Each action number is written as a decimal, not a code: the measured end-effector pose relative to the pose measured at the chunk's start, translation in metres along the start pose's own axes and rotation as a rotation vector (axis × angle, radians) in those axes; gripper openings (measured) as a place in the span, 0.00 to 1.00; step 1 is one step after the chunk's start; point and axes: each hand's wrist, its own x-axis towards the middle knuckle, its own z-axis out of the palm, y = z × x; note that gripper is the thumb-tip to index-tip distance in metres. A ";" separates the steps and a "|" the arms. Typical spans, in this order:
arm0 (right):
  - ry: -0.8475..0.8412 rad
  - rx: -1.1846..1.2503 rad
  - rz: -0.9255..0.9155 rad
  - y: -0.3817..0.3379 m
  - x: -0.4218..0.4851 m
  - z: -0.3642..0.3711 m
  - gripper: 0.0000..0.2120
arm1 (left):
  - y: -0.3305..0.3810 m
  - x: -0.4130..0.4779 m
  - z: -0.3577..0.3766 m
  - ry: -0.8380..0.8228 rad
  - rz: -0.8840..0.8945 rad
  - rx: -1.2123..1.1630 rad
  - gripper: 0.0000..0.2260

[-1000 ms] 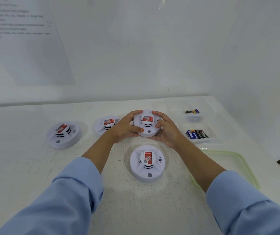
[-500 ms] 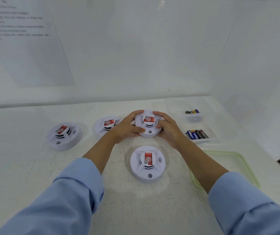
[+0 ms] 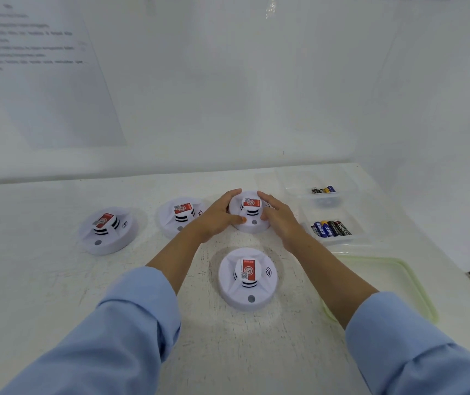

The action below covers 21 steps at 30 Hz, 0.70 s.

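Releasing smoke detector [image 3: 252, 212] with right hand [image 3: 281, 220], straightening fingers [image 3: 268, 199] off its right side after gripping it a moment ago. Still cupping left rim with left hand [image 3: 216, 216]. Resting on desk [image 3: 43, 280], far row, beside battery tray [image 3: 353, 241]. Looks set down, placement nearly done.

I have one view: a head-worn wide-angle camera, facing forward and down, close over the left hand [image 3: 216, 215] and right hand [image 3: 281, 218] at the round white plastic smoke detector [image 3: 253, 215]; white wall [image 3: 256, 95] beyond the fingers [image 3: 234, 193].
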 end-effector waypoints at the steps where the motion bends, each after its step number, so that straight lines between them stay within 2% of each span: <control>1: 0.006 -0.002 0.008 0.002 0.000 0.000 0.28 | 0.000 0.000 0.001 -0.006 -0.003 0.018 0.31; 4: 0.015 0.003 -0.002 0.003 -0.001 0.001 0.27 | 0.003 -0.003 0.000 -0.003 -0.012 0.073 0.30; 6: -0.048 -0.046 -0.021 -0.004 -0.006 0.023 0.25 | 0.002 -0.020 -0.016 0.116 -0.001 0.109 0.30; 10: 0.055 -0.132 -0.210 -0.017 -0.016 0.027 0.22 | 0.020 -0.031 -0.019 0.167 0.129 0.141 0.27; 13: 0.035 -0.159 -0.335 -0.034 -0.021 0.029 0.23 | 0.041 -0.045 -0.040 0.269 0.193 0.095 0.26; 16: -0.146 -0.193 -0.376 -0.050 -0.023 0.043 0.26 | 0.040 -0.065 -0.072 0.311 0.202 0.124 0.28; 19: -0.359 -0.247 -0.321 -0.053 -0.022 0.064 0.29 | 0.021 -0.083 -0.101 0.282 0.123 0.159 0.31; 21: -0.444 -0.323 -0.283 -0.050 -0.020 0.075 0.32 | 0.008 -0.089 -0.111 0.234 0.050 0.178 0.36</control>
